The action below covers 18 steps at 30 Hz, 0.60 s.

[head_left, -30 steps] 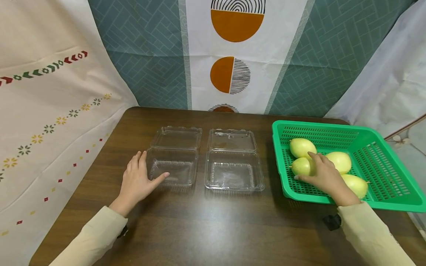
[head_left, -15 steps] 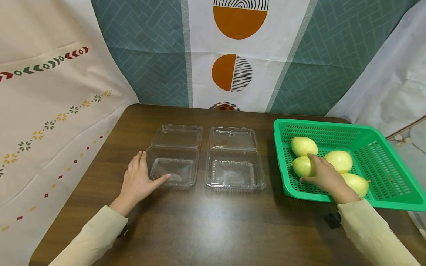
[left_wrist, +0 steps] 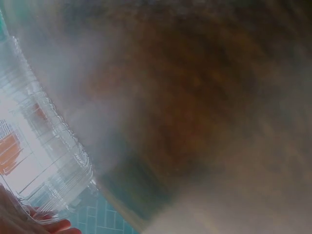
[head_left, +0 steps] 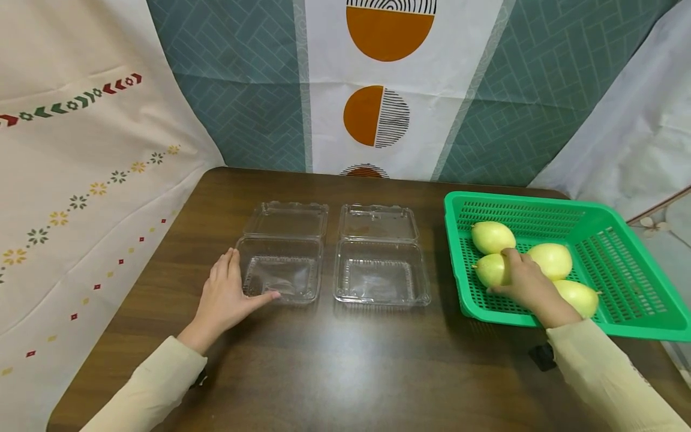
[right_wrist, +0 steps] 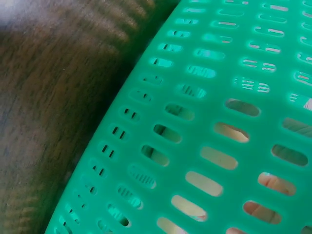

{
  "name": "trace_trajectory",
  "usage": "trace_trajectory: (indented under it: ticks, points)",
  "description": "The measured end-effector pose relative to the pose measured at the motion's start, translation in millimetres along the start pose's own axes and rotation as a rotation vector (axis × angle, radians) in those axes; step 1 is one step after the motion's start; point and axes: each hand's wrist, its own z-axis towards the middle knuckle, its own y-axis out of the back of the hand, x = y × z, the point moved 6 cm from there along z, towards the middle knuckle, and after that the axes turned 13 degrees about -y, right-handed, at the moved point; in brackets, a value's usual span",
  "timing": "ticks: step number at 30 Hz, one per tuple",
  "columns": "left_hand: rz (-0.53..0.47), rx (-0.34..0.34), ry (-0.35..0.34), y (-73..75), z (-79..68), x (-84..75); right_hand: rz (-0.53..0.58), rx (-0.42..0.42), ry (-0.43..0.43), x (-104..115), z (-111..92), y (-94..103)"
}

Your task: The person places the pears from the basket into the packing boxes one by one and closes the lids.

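My right hand reaches into the green plastic basket and grips a pale yellow-green melon, thumb on the near side and fingers over the far side. Behind, beside and below it lie other melons. On the left, my left hand rests at an open clear plastic clamshell box, its straight fingers along the left wall and thumb over the front rim. In the left wrist view, fingertips show at the box's edge. The basket wall hides most of the right hand in the right wrist view.
A second clear clamshell box stands with its lid folded back between the first box and the basket. All stand on a dark wooden table. Patterned cloths hang behind and at the sides.
My right hand has closed in on the near-left melon, its thumb moving in against it. My left thumb has shifted slightly right along the box's front rim.
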Motion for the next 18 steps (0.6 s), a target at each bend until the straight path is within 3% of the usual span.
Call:
trace_trajectory:
  ticks: [18]
  points:
    - [0.012,0.018,-0.003,-2.6,-0.8,-0.1,-0.024,-0.015,0.06,4.6,-1.8,1.0]
